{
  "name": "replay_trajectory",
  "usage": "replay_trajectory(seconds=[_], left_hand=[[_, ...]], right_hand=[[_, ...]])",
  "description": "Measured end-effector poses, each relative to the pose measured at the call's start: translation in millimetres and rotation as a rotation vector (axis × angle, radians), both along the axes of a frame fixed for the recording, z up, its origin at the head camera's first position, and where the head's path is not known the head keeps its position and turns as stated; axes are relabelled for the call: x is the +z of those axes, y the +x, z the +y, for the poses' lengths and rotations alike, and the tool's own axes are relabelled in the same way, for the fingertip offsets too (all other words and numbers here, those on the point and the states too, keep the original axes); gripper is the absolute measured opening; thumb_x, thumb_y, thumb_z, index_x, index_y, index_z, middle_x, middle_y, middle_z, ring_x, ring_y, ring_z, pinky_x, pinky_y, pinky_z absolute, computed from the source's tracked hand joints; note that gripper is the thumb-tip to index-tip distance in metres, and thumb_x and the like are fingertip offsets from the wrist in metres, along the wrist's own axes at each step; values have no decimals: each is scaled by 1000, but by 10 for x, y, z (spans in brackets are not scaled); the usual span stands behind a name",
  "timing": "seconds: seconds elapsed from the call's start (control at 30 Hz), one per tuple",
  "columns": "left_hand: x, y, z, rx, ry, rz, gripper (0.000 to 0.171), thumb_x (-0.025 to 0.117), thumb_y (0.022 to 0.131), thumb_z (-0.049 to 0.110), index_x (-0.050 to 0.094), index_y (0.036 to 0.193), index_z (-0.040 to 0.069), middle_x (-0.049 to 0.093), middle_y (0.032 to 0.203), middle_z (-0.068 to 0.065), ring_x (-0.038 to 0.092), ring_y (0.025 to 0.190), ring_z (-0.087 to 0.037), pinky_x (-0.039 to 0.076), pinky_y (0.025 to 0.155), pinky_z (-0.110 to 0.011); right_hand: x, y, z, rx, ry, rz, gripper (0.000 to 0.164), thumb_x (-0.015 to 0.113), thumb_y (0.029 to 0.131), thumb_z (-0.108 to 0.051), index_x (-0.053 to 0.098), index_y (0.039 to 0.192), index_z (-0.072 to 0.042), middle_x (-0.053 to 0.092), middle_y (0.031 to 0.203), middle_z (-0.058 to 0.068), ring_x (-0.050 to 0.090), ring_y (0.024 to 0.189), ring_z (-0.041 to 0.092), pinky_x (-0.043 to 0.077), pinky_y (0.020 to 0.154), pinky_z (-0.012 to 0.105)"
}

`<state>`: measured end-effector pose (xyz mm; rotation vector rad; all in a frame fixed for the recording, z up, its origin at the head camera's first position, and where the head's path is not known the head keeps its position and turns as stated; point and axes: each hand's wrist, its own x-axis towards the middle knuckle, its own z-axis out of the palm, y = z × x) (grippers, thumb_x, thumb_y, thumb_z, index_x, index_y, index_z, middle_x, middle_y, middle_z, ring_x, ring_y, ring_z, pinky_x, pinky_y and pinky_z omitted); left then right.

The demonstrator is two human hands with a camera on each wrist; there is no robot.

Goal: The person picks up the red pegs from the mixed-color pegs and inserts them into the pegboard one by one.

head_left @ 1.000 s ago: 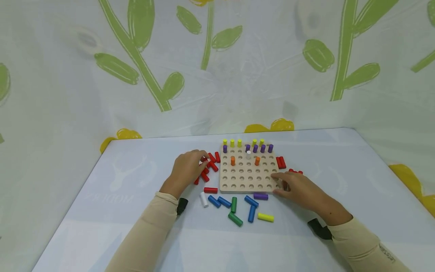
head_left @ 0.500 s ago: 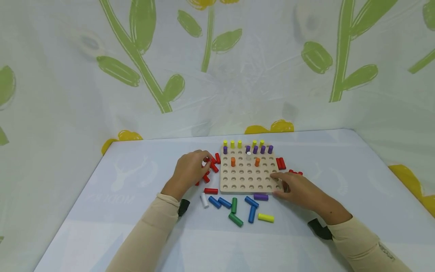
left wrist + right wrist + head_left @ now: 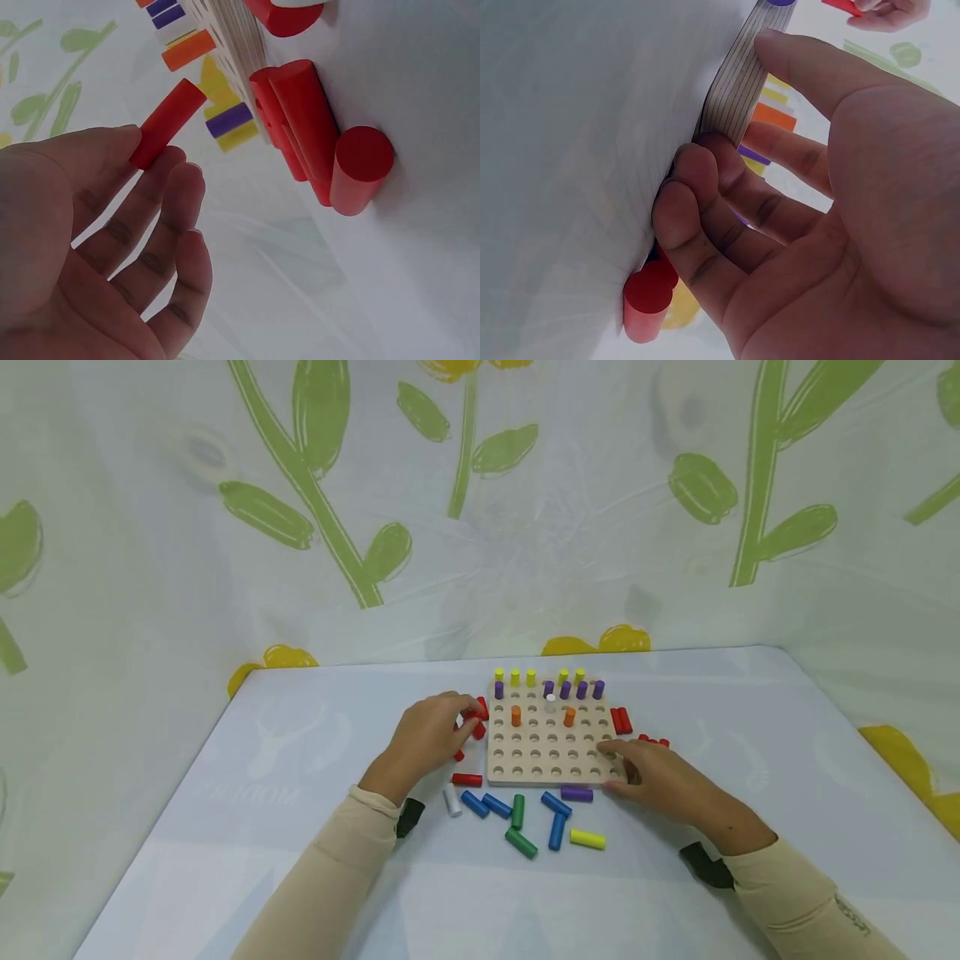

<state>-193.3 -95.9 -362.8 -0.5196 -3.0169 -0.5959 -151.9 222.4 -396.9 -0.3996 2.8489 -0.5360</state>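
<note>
Between thumb and forefinger, my left hand [image 3: 426, 737] pinches a red peg [image 3: 169, 124] above the loose red pegs [image 3: 304, 112] on the table. The hand is just left of the wooden pegboard [image 3: 525, 746], covering part of the red pile in the head view. My right hand [image 3: 663, 778] grips the board's near right corner, thumb at the front edge [image 3: 739, 75], forefinger over the top and the others against the side. Yellow pegs [image 3: 531, 677] stand along the back row, purple pegs [image 3: 582, 691] before them, then one white peg [image 3: 551, 702] and two orange pegs [image 3: 570, 717].
Before the board lie loose blue pegs [image 3: 557, 832], green pegs [image 3: 521, 843], a purple peg [image 3: 577, 794], a yellow peg [image 3: 587, 839], a white peg [image 3: 452, 800] and a red peg [image 3: 467, 780]. More red pegs [image 3: 621, 721] lie right of the board. A patterned cloth backdrop [image 3: 525, 568] stands behind the table.
My left hand has moved slightly right over the red pile, toward the board, and now shows a red peg in its pinch. The right hand stays at the board's corner.
</note>
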Motion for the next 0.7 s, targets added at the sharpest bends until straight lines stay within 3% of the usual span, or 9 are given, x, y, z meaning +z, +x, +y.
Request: replay_trajectory(seconds=[0.1,0.2,0.33,0.5,0.7], left_hand=[[0,21,9,-20,-9,23,25,73,92,20,72,117,17,71,104,0,59,77,-13,50,64,-23],[-3,34,20,-31,-13,35,28,75,91,19,72,119,18,71,107,-1,60,82,-14,52,68,-24],[-7,40,36,-55,-9,34,30,75,91,19,72,121,18,72,107,0,59,80,-13,51,65,-22],[-15,47,44,-87,0,38,33,74,91,18,70,123,18,74,109,0,61,81,-13,52,69,-24],[-11,55,56,-109,15,17,25,76,90,20,72,115,17,76,97,3,61,79,-13,50,72,-26]], right_hand=[[-4,1,-6,1,1,0,66,80,85,-32,55,142,-10,59,94,3,50,88,16,44,70,28],[-11,9,-7,9,0,12,65,80,85,-33,56,141,-10,66,116,10,53,95,19,52,80,34],[-21,15,2,15,6,26,65,80,85,-34,57,141,-10,61,136,17,54,100,21,54,90,40],[-21,11,1,17,10,34,64,79,85,-34,57,141,-10,61,136,17,54,99,21,54,89,39],[-27,16,4,20,4,40,63,79,86,-34,57,140,-10,61,136,17,55,100,21,55,93,43]])
